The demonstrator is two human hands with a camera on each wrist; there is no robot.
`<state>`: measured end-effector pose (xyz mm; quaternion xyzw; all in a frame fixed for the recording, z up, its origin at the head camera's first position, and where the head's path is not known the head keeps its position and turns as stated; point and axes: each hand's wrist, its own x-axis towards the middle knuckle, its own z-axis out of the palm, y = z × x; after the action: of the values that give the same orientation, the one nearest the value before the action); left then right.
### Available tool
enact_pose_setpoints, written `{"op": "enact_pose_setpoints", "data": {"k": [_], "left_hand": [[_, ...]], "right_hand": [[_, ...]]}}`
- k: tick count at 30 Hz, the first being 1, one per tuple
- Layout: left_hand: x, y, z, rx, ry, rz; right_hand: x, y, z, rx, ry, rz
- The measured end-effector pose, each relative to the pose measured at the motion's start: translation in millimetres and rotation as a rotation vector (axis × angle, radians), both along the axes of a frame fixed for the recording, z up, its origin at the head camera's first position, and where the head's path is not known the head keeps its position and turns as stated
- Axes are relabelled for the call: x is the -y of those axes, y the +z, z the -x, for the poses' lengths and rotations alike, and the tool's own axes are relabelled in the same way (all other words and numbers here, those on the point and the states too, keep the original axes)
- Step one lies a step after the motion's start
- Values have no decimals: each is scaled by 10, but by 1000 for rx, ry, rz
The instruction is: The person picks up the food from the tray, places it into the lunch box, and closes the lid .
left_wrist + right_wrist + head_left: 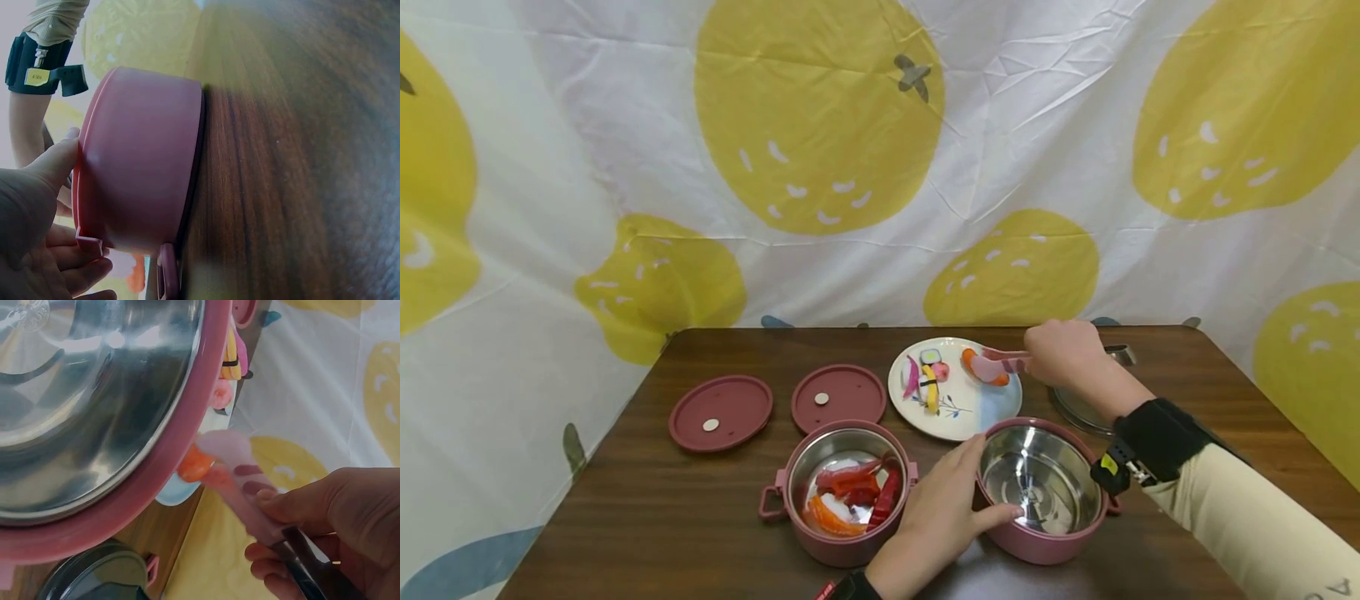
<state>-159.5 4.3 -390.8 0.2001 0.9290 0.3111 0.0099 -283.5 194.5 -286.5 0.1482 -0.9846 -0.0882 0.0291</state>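
In the head view my right hand holds pink tongs over a white plate. The tongs' tips are at an orange toy sushi piece on the plate's right side; the right wrist view shows the orange piece between the tongs. Whether it is lifted I cannot tell. My left hand rests against the right pink pot, fingers fairly straight, thumb over the rim. From the left wrist view, the pot's outer wall stands beside the thumb. Its steel inside holds nothing.
A second pink pot on the left contains red and orange toy food pieces. Two pink lids lie behind it. Several toy sushi pieces lie on the plate's left side. A round glass lid sits behind the right pot.
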Motion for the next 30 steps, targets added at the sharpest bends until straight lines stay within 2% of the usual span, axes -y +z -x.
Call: {"op": "enact_pose_setpoints", "data": {"k": [8,15,17,23,27,30], "left_hand": [[2,12,-1,3,-4,-2],[0,14,-3,11,0,0],[-1,9,1,15,4,-4],[-3,1,13,19,10,8],[0,-8,17,17,7,15],[0,-20,17,3,1,12]], "right_hand": [[194,11,4,-36,27,-157],[405,3,43,27,-80,-257],[452,-11,54,18,-90,-281],[455,-83,40,-121,-34,-294],[377,-166,12,-233,7,-226],[291,-221,7,-266,21,-169]]}}
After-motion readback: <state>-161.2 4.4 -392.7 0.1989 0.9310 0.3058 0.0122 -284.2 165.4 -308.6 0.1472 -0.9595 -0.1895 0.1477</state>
